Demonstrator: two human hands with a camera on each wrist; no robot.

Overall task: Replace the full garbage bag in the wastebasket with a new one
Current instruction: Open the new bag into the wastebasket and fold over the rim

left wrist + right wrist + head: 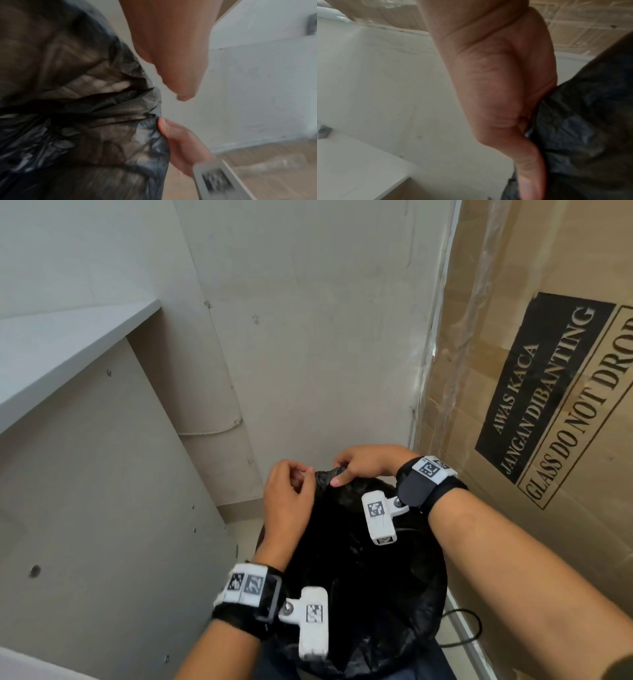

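A black garbage bag [359, 577] fills the lower middle of the head view, its top gathered into a narrow neck. My right hand [342, 470] grips that neck from the right. In the left wrist view the right hand [180, 142] pinches the crumpled plastic [77, 108] with its thumb. My left hand [301, 477] is at the neck from the left, fingers curled against it. In its own wrist view the left hand [171, 60] is blurred. The right wrist view shows the right hand [496, 81] pressed against the bag [582, 128]. The bag hides the wastebasket.
A tall cardboard box [548, 371] marked "GLASS DO NOT DROP" stands close on the right. A white shelf [68, 344] and its side panel [102, 491] close in on the left. The wall corner lies straight ahead. A black cable [469, 628] loops on the floor.
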